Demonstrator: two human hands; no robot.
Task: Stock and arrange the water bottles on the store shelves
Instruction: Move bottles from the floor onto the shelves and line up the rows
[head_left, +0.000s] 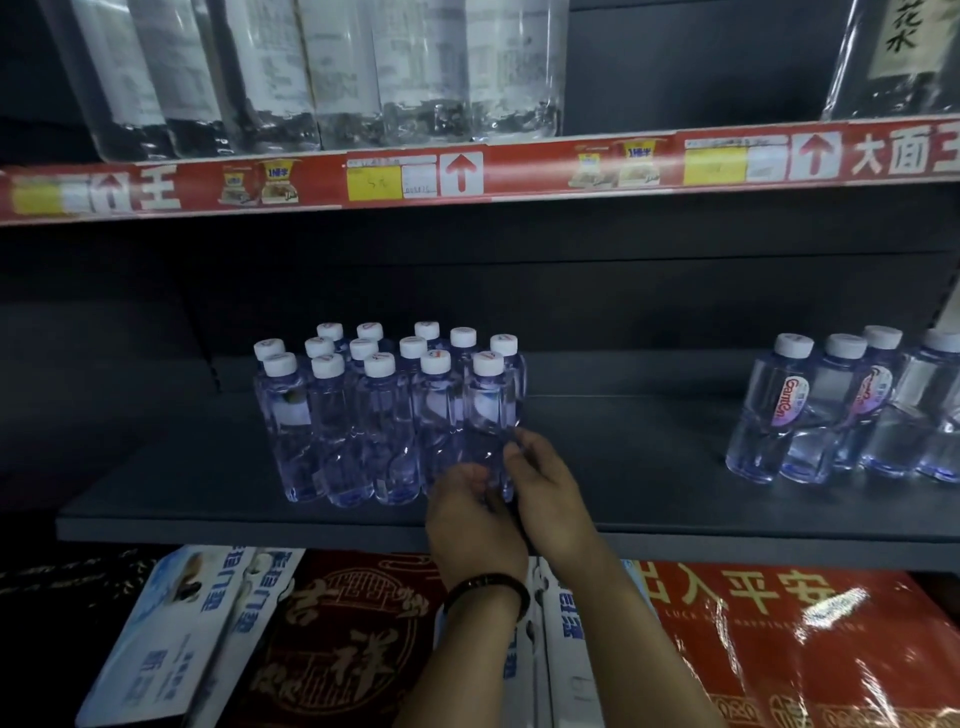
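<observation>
Several small clear water bottles with white caps (384, 410) stand packed in rows on the dark middle shelf (649, 467). Both hands are at the lower half of the front-right bottle (488, 410), which stands upright on the shelf. My left hand (470, 512), with a dark bracelet at the wrist, cups the bottle's base from the front with curled fingers. My right hand (543, 480) curls its fingers against the bottle's right side. A second group of the same bottles (841, 415), with pink labels, stands at the shelf's right end.
Bare shelf surface lies between the two bottle groups. The upper shelf with a red price strip (467, 171) carries large clear bottles (332, 73). Below the shelf edge lie blue-white packages (176, 623) and red wrapped mats (810, 639).
</observation>
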